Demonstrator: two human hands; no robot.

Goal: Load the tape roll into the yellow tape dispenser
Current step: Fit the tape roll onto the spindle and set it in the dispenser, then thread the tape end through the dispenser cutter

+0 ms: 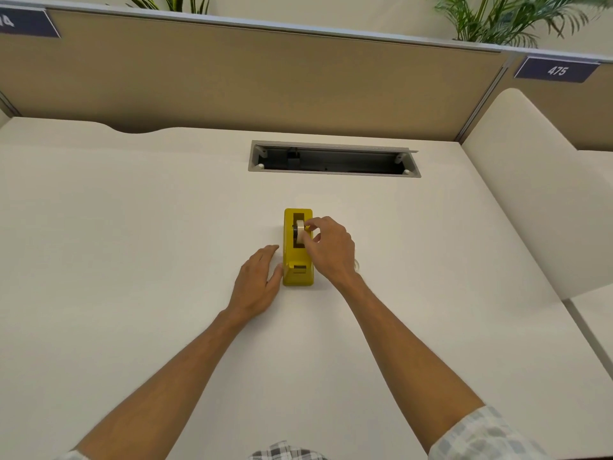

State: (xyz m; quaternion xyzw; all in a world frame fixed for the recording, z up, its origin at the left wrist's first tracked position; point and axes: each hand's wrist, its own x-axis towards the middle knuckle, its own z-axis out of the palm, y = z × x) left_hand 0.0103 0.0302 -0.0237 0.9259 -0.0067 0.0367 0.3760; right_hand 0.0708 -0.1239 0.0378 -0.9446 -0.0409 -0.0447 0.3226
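Your right hand (328, 249) pinched the tape roll (300, 231), seated upright in the well of the yellow tape dispenser (298, 260) on the desk (132, 227). Your left hand (257, 282) (fingers extended, grasping nothing) rested against the dispenser's side.

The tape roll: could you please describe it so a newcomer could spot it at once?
On the pale desk, below the cable slot, stands a yellow dispenser. The tape roll sits upright in its well, pinched by the right hand; it is the only whitish ring there.
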